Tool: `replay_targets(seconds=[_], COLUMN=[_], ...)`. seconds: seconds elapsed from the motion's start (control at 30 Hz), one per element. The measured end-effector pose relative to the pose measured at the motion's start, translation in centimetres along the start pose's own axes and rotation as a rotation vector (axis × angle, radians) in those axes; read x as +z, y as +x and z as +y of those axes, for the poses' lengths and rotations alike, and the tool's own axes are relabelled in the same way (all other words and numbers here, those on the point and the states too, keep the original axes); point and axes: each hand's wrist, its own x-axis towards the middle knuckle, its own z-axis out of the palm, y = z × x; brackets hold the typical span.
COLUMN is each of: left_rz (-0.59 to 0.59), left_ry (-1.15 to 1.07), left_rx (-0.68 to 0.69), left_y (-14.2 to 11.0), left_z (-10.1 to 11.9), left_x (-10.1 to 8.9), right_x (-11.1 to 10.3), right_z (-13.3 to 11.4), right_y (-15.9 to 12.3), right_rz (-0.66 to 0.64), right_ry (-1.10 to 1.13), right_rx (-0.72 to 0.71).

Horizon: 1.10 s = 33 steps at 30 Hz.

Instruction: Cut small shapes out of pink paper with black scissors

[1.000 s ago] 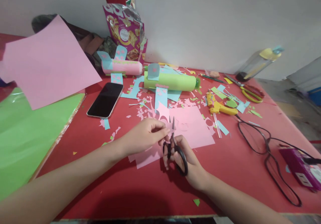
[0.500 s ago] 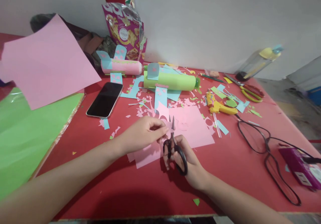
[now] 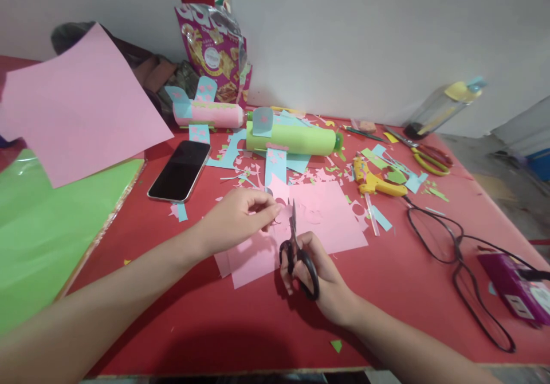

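My left hand [image 3: 236, 220] is closed, thumb and forefinger pinched on a small piece of pink paper [image 3: 282, 214] that is hard to make out against the pink sheet behind. Black-handled scissors [image 3: 293, 232] sit in my right hand [image 3: 330, 289], fingers through the loops, blades slightly parted and pointing away from me. Under and beyond the hands lie pink paper sheets [image 3: 339, 218], one with a round hole cut out. Just past them rests a green paper-covered tube [image 3: 301, 139] with light blue wings, and a similar pink tube [image 3: 221, 115] is to its left.
Paper scraps [image 3: 326, 175] litter the red table [image 3: 193, 326]. A phone [image 3: 180, 171] lies left, near a large pink sheet [image 3: 86, 109]. On the right are a yellow glue gun [image 3: 378, 184] with its cord, larger scissors [image 3: 429, 157], a bottle [image 3: 442, 109] and a purple power box [image 3: 515, 289].
My left hand has moved slightly left and away from the scissors, taking the small pink paper piece from between the blades. The right hand has barely moved.
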Motion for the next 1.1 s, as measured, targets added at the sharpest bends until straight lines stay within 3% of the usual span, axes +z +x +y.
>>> replay_targets(seconds=[0.7,1.1], left_rz=[-0.112,-0.046], left_ry=[-0.037,-0.034], left_rx=[-0.014,-0.025], left_y=[0.01,0.01], left_z=[0.12,0.19], left_x=[0.57,-0.02], right_x=[-0.02,0.04], right_z=[-0.13,0.12], right_y=[0.04,0.15], right_rz=[0.009,-0.005], right_ry=[-0.024,0.021], right_rx=[-0.009,-0.017])
